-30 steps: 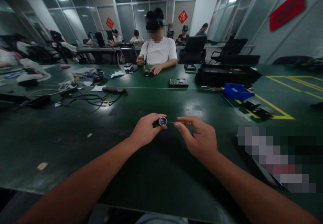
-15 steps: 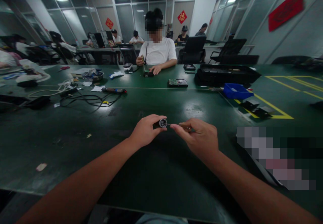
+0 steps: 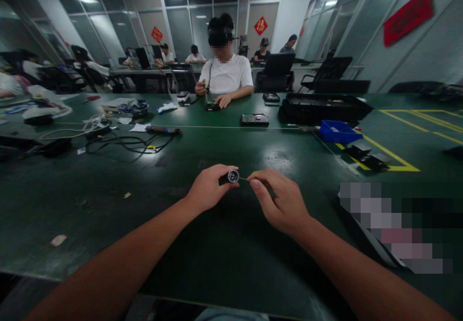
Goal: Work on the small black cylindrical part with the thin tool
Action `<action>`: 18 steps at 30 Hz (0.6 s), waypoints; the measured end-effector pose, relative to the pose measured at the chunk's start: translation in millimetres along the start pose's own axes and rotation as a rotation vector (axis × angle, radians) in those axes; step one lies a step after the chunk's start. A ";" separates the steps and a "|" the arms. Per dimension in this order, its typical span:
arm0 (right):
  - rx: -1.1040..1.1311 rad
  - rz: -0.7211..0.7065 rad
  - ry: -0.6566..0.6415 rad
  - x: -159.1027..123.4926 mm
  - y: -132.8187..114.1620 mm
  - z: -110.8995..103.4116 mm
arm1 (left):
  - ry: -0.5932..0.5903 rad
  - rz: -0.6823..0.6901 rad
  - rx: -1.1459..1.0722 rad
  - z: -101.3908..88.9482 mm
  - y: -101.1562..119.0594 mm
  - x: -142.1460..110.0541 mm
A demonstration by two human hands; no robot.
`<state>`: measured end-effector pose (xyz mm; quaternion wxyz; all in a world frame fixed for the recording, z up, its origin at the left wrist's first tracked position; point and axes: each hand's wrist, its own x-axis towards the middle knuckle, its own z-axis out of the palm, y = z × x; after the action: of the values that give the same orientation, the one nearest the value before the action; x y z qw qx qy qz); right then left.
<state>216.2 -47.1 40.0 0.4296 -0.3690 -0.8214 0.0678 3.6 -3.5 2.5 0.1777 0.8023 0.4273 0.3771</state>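
Observation:
Between the thumb and fingers of my left hand (image 3: 208,186) is a small dark cylinder (image 3: 233,176) with a silver ring at its end, its round face turned toward me. My right hand (image 3: 280,198) is closed on a screwdriver (image 3: 243,179). Only the thin metal shaft shows; my fingers cover the handle. The shaft points left and reaches the cylinder's right side, where its tip is too small to make out. Both hands are above the green table (image 3: 217,244).
Across the table a person (image 3: 227,72) works on a small dark device. A hard drive (image 3: 255,119), a long black tray (image 3: 323,108) and a blue bin (image 3: 340,131) lie ahead and right. Black cables (image 3: 133,145) and a pen-shaped electric screwdriver (image 3: 164,130) are at left.
My right hand's fingers have shifted along the screwdriver and turned, first with the handle showing, now covering it. My left hand and the cylinder stay nearly in place.

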 end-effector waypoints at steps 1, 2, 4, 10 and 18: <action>0.016 0.034 0.026 -1.1 0.4 0.9 | 0.003 0.002 0.001 0.0 0.1 0.0; 0.045 0.080 0.057 -2.2 1.1 2.2 | 0.007 0.003 0.004 0.0 0.0 -0.1; 0.150 0.195 0.120 -3.3 3.7 5.7 | 0.016 0.005 0.013 -0.1 -0.8 -0.2; 0.549 0.512 0.319 3.9 26.7 17.9 | 0.008 0.038 -0.015 -1.7 -2.0 0.1; 0.464 0.466 0.332 4.4 24.8 14.6 | 0.012 -0.017 0.005 -2.3 -0.4 0.1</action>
<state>217.2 -23.3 23.1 0.6022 -0.4451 -0.5971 0.2877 1.7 -3.3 3.8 0.1762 0.7966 0.4363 0.3795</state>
